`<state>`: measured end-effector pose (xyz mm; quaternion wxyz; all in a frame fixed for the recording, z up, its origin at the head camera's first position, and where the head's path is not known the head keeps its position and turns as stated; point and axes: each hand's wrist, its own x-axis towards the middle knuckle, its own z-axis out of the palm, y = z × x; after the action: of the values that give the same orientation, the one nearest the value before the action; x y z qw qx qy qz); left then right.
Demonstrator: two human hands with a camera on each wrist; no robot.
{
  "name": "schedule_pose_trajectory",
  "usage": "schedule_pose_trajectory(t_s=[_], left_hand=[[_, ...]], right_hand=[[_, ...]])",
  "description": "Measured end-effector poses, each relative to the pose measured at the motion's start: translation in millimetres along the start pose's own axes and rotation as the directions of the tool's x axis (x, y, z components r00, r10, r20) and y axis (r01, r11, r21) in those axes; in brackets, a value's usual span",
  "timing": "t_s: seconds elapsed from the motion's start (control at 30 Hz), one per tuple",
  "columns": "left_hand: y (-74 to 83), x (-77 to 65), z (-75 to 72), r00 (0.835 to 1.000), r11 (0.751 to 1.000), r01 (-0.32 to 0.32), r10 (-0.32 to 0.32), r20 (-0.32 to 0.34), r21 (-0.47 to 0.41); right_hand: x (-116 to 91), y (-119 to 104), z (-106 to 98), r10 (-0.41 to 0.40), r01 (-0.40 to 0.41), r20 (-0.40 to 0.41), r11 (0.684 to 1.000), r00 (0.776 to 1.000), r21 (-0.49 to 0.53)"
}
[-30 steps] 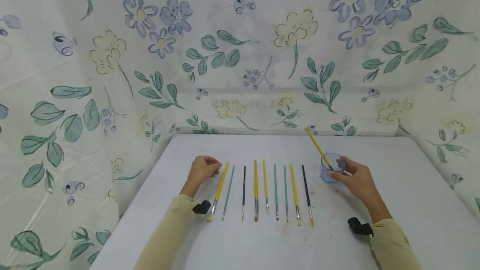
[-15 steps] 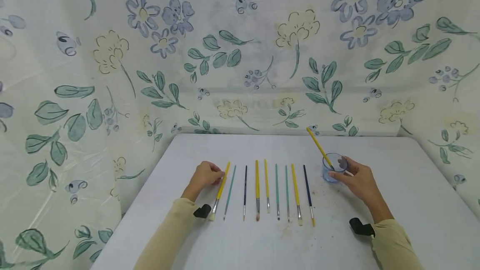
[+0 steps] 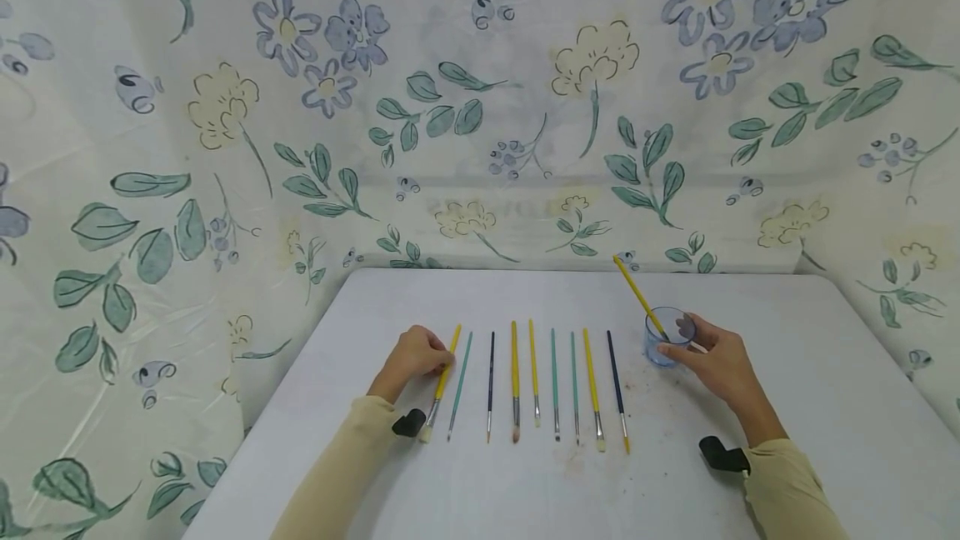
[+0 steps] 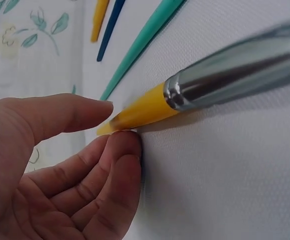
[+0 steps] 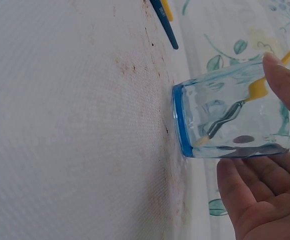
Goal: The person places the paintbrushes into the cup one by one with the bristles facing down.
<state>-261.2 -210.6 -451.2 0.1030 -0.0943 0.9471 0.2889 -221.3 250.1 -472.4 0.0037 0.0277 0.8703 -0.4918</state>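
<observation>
My left hand (image 3: 416, 355) is at the handle of the leftmost yellow paintbrush (image 3: 441, 386), which lies on the white table. In the left wrist view, the thumb and curled fingertips lie on either side of this yellow handle (image 4: 150, 106), pinching it near its far end. A clear glass (image 3: 660, 348) with a blue base stands at the right, and my right hand (image 3: 716, 357) grips it between thumb and fingers. Inside the glass leans a thin yellow paintbrush (image 3: 636, 290), bristles down, as the right wrist view shows through the wall.
Between the hands, several paintbrushes lie in a row, bristles toward me, among them a teal one (image 3: 461, 382), a thick yellow one (image 3: 514, 373) and a dark blue one (image 3: 617, 382). Brown specks mark the white table (image 3: 675, 457). A floral sheet (image 3: 480, 107) hangs behind.
My left hand has moved right and slightly nearer, from beside the leftmost yellow paintbrush onto its handle. The right hand keeps its hold on the glass. The view shifted slightly.
</observation>
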Motion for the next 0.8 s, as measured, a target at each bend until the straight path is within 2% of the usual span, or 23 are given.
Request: schedule_pose_trajectory(t_s=[0.3, 0.57, 0.8], left_hand=[[6.2, 0.1, 2.1, 1.0, 0.997, -0.003, 0.004, -0.014, 0.071], [10.6, 4.1, 7.4, 0.999, 0.989, 0.018, -0.014, -0.03, 0.147], [18.2, 0.6, 7.5, 0.999, 0.983, 0.039, -0.034, -0.03, 0.181]], right_hand=[[0, 0, 0, -0.001, 0.001, 0.001, 1.0, 1.0, -0.003], [0, 0, -1, -0.003, 0.003, 0.003, 1.0, 1.0, 0.004], [0, 0, -1, 0.009, -0.009, 0.011, 1.0, 1.0, 0.005]])
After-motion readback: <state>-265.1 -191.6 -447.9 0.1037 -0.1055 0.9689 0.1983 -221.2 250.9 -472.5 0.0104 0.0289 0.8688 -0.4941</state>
